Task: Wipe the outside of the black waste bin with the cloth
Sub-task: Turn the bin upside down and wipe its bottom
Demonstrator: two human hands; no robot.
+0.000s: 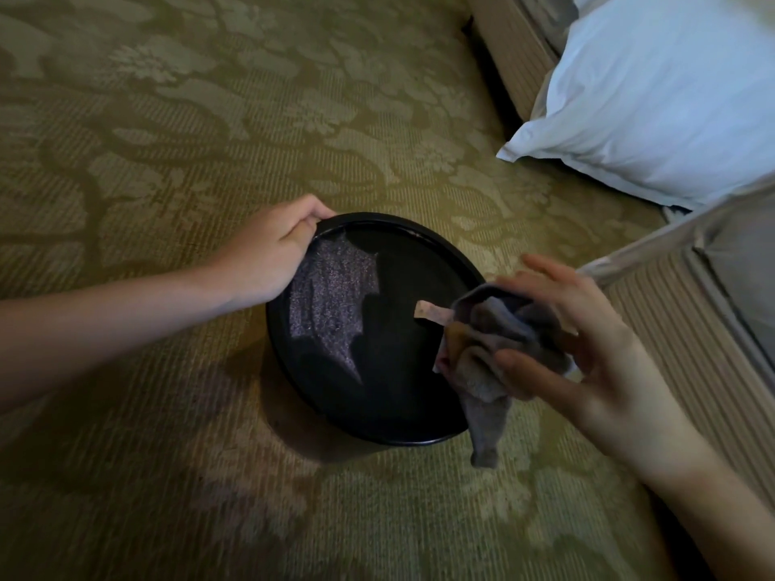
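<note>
A round black waste bin (289, 383) stands on the carpet in the middle of the head view, seen from above, its inside dark with a glinting patch. My left hand (272, 249) grips the bin's rim at its far left edge. My right hand (587, 350) holds a bunched grey cloth (495, 354) over the bin's right rim, thumb and fingers curled round it. One end of the cloth hangs down past the rim, and a small tan label sticks out towards the bin's centre.
Patterned green-gold carpet (209, 119) lies all round the bin. A bed base with a striped skirt (679, 329) runs along the right, close to my right hand. A white pillow (650, 98) lies at the upper right.
</note>
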